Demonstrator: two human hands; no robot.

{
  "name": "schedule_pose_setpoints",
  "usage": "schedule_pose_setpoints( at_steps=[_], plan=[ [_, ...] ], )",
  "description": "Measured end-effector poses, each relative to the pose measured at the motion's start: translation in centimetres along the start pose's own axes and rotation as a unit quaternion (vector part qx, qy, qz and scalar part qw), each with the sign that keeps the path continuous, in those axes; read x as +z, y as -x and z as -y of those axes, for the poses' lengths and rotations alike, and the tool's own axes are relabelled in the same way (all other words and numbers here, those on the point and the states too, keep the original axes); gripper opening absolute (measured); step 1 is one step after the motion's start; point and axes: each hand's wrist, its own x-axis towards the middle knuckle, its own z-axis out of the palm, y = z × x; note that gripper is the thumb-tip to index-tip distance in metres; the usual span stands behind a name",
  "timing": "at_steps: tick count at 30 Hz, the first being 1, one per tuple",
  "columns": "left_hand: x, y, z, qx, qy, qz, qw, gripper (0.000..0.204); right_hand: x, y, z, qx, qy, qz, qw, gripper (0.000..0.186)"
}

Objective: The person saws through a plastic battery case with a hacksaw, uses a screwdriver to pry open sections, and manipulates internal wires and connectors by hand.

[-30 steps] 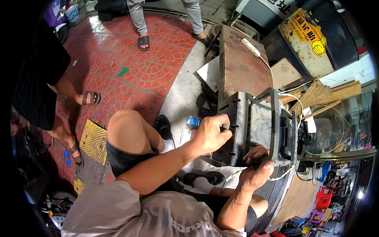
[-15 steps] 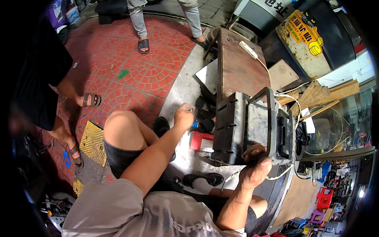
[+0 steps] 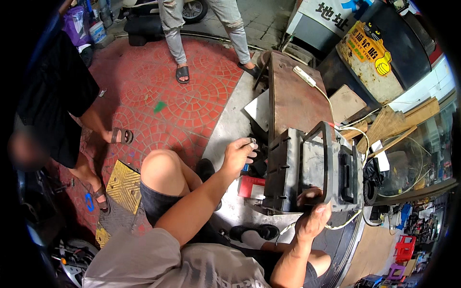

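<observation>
A black and grey plastic toolbox (image 3: 282,168), dusty and scuffed, is in front of me on the right, with a big black handle (image 3: 327,158) raised over it. My right hand (image 3: 312,211) is closed around the near end of this handle. My left hand (image 3: 240,156) is raised left of the toolbox, fingers pinched on a small dark piece too small to name. Below that hand, a red and white box (image 3: 250,187) lies on the floor against the toolbox. Dark items and a bit of blue are partly hidden behind the left hand.
A brown wooden table (image 3: 297,101) with a white power strip (image 3: 304,76) stands beyond the toolbox. Pale cables run past the toolbox's right side. Wood planks (image 3: 384,122) lie at right. Two people stand nearby, one ahead, one at left beside a yellow-black ramp (image 3: 124,180).
My left hand has turned, its fingers now pointing up and right with the small dark piece showing. My right hand stays at the handle. The view has shifted slightly.
</observation>
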Motion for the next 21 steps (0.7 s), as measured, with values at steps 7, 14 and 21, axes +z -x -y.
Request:
schedule_pose_setpoints(
  at_steps=[7,14,21],
  plan=[
    [-3.2,-2.5,-0.5,0.023,-0.095,-0.018,0.995,0.054,-0.4,0.5,-0.5,0.0,-0.018,0.02,1.0,0.067],
    [-1.8,-3.2,-2.4,-0.076,0.03,-0.045,0.996,0.109,-1.3,0.0,-0.7,-0.002,0.009,0.016,1.0,0.064],
    [-0.7,0.0,-6.9,-0.003,-0.428,0.016,0.904,0.072,-2.2,1.7,-2.6,0.083,0.019,-0.016,0.996,0.053]
  ],
)
